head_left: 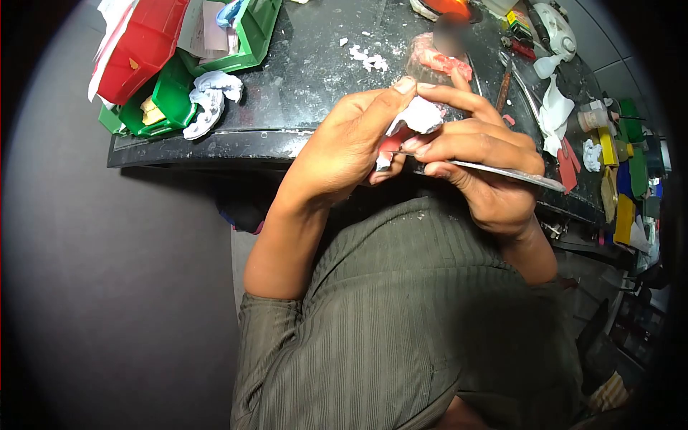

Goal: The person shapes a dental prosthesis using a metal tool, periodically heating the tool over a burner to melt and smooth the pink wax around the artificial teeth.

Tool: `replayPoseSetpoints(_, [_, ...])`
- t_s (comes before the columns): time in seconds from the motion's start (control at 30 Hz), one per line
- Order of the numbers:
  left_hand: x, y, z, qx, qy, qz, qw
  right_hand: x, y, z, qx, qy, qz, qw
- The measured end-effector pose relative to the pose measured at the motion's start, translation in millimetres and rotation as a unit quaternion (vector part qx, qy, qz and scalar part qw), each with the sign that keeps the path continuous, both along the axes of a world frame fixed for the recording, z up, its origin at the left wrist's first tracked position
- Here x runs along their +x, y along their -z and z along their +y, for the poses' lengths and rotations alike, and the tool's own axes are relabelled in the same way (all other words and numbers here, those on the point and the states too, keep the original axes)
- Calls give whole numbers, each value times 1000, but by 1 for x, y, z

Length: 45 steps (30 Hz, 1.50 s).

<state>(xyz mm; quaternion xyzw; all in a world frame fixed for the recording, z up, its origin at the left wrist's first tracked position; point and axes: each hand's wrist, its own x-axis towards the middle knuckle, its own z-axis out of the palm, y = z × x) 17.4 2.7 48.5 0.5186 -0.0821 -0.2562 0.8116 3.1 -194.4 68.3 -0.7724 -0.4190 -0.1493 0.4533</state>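
Trimming step: my left hand (344, 150) gripped the cast (419, 115); right hand (480, 161) closed on blade (502, 172); next stroke wanted steady, light pressure.

Left hand (344, 147) gripping plaster cast (419, 115), right hand (476, 161) holding blade (502, 172)

On your dark worktop (301, 79), upper left, a red bin (140, 46) lies tipped over green bins (168, 97) — one holds a yellowish piece (150, 112). A white plaster cast (208, 100) sits against them at the bench edge. White crumbs (369, 59) are scattered mid-bench. Behind them, a pink-and-white model (441, 61), partly blurred. Far right: crumpled white tissue (553, 107), a white squeeze bottle (555, 32), yellow and green blocks (620, 150) — too small to tell more.
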Motion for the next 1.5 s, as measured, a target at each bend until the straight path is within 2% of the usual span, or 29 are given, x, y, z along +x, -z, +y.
replayPoseSetpoints(0.2, [0,0,1,-3,-3,4,1000,0,0,2,-12,1,-10,1000])
replayPoseSetpoints(0.3, [0,3,2,-3,6,-30,1000,2,-3,1,-24,-11,-27,999])
replayPoseSetpoints(0.6, [0,2,0,-6,-2,-14,1000,-2,-1,4,2,0,18,1000])
replayPoseSetpoints(0.7, [0,2,0,7,-7,-24,1000,1,-5,-2,-23,-16,5,1000])
replayPoseSetpoints(0.8, [1,7,1,27,-1,-34,999,2,0,-8,31,-22,47,998])
replayPoseSetpoints(0.87, [-1,13,1,-16,-59,-23,998,2,7,-13,110,-17,73,991])
replayPoseSetpoints(0.9, [-2,16,1,-15,-57,-25,998,2,7,-14,111,-15,71,991])
replayPoseSetpoints(0.97, [-3,25,0,-124,-80,-46,988,3,8,-19,193,-21,63,979])
replayPoseSetpoints(1.0, [-1,33,6,-157,-36,-103,981,2,11,-23,204,-16,69,976])
replayPoseSetpoints(1.03, [-2,37,6,-156,-32,-103,982,0,10,-24,206,-12,68,976])
replayPoseSetpoints(1.17, [-6,46,-1,-168,-62,-173,968,-11,12,-20,293,22,60,954])
replayPoseSetpoints(1.23, [-7,53,-6,-182,-89,-253,946,-15,17,-25,283,19,79,956])
replayPoseSetpoints(1.27, [-9,50,1,-162,-66,-235,956,-15,18,-22,271,49,67,959])
replayPoseSetpoints(1.37, [-11,52,-1,-137,-75,-298,942,-14,21,-13,171,124,-17,977])
replayPoseSetpoints(1.43, [-15,53,-3,-130,-84,-282,947,-13,25,-13,167,116,-25,979])
replayPoseSetpoints(1.5, [-19,50,-5,-132,-114,-263,949,-14,22,-11,56,117,-108,986])
